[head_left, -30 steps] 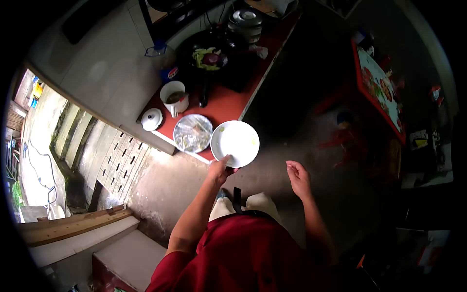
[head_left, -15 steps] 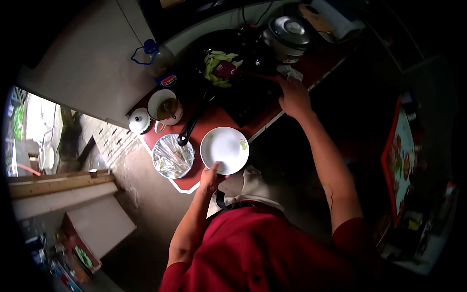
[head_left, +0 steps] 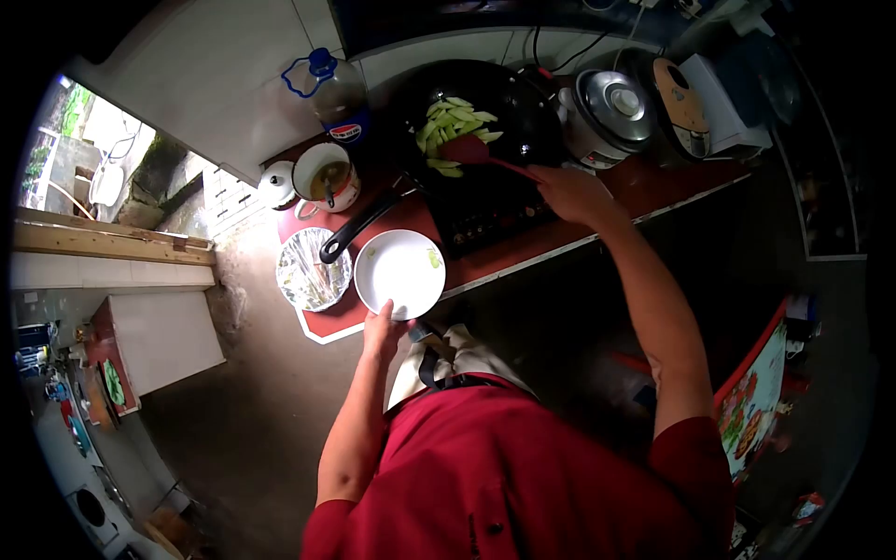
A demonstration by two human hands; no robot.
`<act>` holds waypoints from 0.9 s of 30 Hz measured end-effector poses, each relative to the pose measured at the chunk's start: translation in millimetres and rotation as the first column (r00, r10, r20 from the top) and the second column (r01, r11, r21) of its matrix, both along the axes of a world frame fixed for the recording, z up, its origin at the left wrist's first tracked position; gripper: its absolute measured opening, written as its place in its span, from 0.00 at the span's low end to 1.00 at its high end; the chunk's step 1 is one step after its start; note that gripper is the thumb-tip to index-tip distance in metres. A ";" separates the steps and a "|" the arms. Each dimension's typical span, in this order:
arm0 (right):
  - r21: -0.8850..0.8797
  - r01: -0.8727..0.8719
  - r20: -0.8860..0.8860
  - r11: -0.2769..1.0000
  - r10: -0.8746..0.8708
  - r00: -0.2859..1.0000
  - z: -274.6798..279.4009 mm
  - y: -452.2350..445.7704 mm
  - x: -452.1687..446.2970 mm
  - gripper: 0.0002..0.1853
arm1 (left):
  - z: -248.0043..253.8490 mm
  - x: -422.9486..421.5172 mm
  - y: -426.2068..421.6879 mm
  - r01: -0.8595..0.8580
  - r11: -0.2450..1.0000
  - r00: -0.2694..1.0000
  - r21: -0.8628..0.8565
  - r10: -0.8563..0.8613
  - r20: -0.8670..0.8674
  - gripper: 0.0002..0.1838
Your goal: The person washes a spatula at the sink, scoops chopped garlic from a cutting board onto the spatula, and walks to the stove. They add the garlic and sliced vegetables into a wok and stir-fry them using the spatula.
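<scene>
Plainly, the plate (head_left: 399,273) is round and white (green-marked near its rim).

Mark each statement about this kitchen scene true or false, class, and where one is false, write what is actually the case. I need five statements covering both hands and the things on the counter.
1. The left hand holds a white plate. True.
2. The right hand grips a red spatula that reaches into the wok. True.
3. The wok is empty. False: green vegetable slices lie in it.
4. A film-covered dish is beside the white plate, to its left. True.
5. The white mug has a lid on. False: its top is open.
</scene>
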State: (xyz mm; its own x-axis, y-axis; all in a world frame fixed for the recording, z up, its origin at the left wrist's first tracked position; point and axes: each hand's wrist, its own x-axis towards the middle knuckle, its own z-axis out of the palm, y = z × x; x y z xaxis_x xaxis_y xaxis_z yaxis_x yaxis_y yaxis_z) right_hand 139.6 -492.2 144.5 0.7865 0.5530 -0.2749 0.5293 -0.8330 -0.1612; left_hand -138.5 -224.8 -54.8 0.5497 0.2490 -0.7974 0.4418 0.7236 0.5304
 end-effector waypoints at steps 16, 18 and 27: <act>-0.093 -0.105 0.043 0.990 0.109 0.993 -11.7 38.8 62.6 0.16 | -1.6 -169.4 -4.7 -0.033 0.981 0.969 0.192 0.078 -0.232 0.19; -0.083 -0.182 0.093 0.980 0.189 0.978 3.8 20.9 85.9 0.15 | -24.0 -225.1 -20.6 -0.249 0.939 0.894 0.238 0.317 -0.316 0.17; -0.466 -0.348 0.214 0.813 0.486 0.847 59.8 -50.5 176.5 0.09 | -48.7 -320.3 -247.7 -0.566 0.824 0.613 0.036 0.450 -0.650 0.14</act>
State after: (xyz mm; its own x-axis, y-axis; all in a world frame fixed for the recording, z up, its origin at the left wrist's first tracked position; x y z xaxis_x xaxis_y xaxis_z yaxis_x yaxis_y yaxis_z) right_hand 316.0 -542.7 204.3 0.5840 0.7438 -0.3250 0.8033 -0.4720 0.3632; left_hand -458.8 -472.5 -103.5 -0.2436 0.1768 -0.9536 0.1538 0.9778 0.1420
